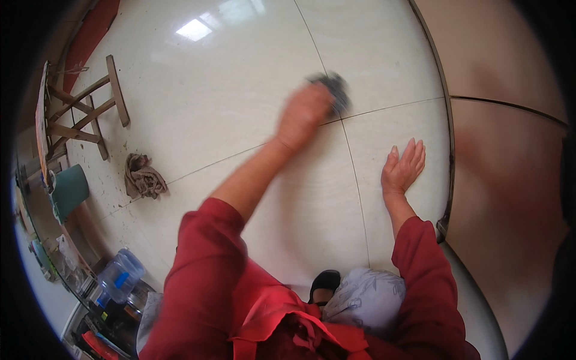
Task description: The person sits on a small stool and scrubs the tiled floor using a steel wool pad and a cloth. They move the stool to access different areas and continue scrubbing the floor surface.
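My left hand point(306, 114) presses a dark grey wad point(340, 92) onto pale floor tiles point(234, 85). Both are blurred, and I cannot tell whether the wad is cloth or a scouring pad. It lies at the joint lines, close to where two of them cross. To the right, my right hand point(403, 166) rests on the tile, its fingers extended and nothing in it. A crumpled brown rag point(144, 176) lies on the floor to the left, apart from both hands.
At left stands a wooden folding stool point(85, 110), with dirt specks around it. Below it are a green plastic container point(69, 191) and a clear blue plastic bottle point(120, 275). A dark-edged brown panel point(504, 189) bounds the right side. My shoe point(326, 283) shows below.
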Available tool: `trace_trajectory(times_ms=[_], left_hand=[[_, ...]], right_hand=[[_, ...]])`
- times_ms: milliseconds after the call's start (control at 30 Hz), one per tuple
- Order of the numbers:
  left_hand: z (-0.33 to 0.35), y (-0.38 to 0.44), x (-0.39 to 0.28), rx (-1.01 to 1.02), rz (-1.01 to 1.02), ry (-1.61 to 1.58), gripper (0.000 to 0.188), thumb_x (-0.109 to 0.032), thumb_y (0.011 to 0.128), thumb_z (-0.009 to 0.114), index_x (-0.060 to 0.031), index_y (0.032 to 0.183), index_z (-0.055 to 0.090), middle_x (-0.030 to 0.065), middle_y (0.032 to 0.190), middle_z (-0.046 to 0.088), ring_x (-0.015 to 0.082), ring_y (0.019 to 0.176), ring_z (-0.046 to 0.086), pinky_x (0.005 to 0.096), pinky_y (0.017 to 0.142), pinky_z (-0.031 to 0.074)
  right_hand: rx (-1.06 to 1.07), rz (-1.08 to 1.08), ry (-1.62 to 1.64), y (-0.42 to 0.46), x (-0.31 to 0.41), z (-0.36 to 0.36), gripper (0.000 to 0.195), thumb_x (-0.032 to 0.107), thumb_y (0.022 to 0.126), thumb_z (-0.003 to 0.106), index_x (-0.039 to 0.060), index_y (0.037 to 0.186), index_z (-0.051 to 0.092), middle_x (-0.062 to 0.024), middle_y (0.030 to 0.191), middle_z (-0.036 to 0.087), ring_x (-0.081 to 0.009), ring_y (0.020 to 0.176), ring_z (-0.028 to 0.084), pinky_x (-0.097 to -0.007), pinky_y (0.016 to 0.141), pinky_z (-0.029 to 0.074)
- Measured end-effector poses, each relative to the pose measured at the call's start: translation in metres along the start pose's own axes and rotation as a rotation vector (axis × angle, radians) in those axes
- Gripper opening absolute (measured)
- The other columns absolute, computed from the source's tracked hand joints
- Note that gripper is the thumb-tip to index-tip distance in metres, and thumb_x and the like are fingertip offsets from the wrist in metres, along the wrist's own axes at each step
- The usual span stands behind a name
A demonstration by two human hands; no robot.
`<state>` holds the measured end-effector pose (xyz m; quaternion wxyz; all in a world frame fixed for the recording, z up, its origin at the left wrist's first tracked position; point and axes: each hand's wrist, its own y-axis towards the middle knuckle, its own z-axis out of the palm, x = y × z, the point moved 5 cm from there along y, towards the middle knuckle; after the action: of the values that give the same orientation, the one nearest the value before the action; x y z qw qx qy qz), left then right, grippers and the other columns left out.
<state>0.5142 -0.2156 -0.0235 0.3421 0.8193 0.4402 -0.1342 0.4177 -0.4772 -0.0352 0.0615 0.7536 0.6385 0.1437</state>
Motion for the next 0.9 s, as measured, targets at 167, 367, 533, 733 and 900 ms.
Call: trace_trajectory(times_ms=[167, 367, 533, 733, 900], left_hand=[[-0.133, -0.055, 0.166, -0.179, -0.436, 0.592, 0.029, -0.001, 0.083, 0.056, -0.0066, 0.111, 0.063, 0.0178, 0.118, 0.061, 0.0361, 0.113, 0.055, 0.0426, 0.098, 0.044], [-0.319, -0.249, 0.247, 0.086, -1.454, 0.839, 0.023, -0.013, 0.083, 0.058, -0.0024, 0.101, 0.068, 0.0189, 0.108, 0.063, 0.0347, 0.099, 0.06, 0.0417, 0.088, 0.047], [-0.227, -0.139, 0.121, -0.233, -0.622, 0.507, 0.031, -0.001, 0.082, 0.054, -0.003, 0.112, 0.062, 0.0168, 0.105, 0.062, 0.0355, 0.097, 0.059, 0.0415, 0.09, 0.047], [-0.001, 0.002, -0.027, -0.035, -0.036, -0.055, 0.032, -0.003, 0.075, 0.061, -0.0035, 0.107, 0.063, 0.0154, 0.112, 0.061, 0.0347, 0.108, 0.057, 0.0464, 0.094, 0.044], [0.059, 0.068, -0.07, 0.185, 0.109, -0.064, 0.027, -0.013, 0.077, 0.056, -0.0036, 0.102, 0.064, 0.012, 0.114, 0.057, 0.0291, 0.104, 0.051, 0.0402, 0.085, 0.044]], right_hand=[[-0.015, -0.002, 0.001, 0.003, 0.001, 0.001, 0.054, 0.029, 0.088, 0.057, -0.0026, 0.13, 0.047, -0.0244, 0.139, 0.041, -0.043, 0.126, 0.038, -0.0531, 0.104, 0.029], [0.003, 0.003, -0.01, 0.002, 0.004, 0.002, 0.055, 0.029, 0.087, 0.059, -0.002, 0.131, 0.046, -0.0238, 0.14, 0.041, -0.0423, 0.127, 0.038, -0.0539, 0.105, 0.029], [0.05, 0.043, -0.044, 0.002, -0.003, 0.0, 0.054, 0.027, 0.087, 0.059, -0.0019, 0.131, 0.046, -0.0227, 0.141, 0.04, -0.0404, 0.13, 0.035, -0.0521, 0.108, 0.027], [0.055, 0.03, -0.029, 0.003, 0.001, 0.002, 0.053, 0.026, 0.088, 0.058, -0.0024, 0.131, 0.046, -0.023, 0.141, 0.04, -0.041, 0.13, 0.035, -0.0517, 0.108, 0.026], [0.037, -0.004, -0.028, 0.004, 0.001, 0.0, 0.053, 0.025, 0.089, 0.057, -0.0029, 0.132, 0.045, -0.0233, 0.142, 0.04, -0.042, 0.13, 0.035, -0.0515, 0.108, 0.027]])
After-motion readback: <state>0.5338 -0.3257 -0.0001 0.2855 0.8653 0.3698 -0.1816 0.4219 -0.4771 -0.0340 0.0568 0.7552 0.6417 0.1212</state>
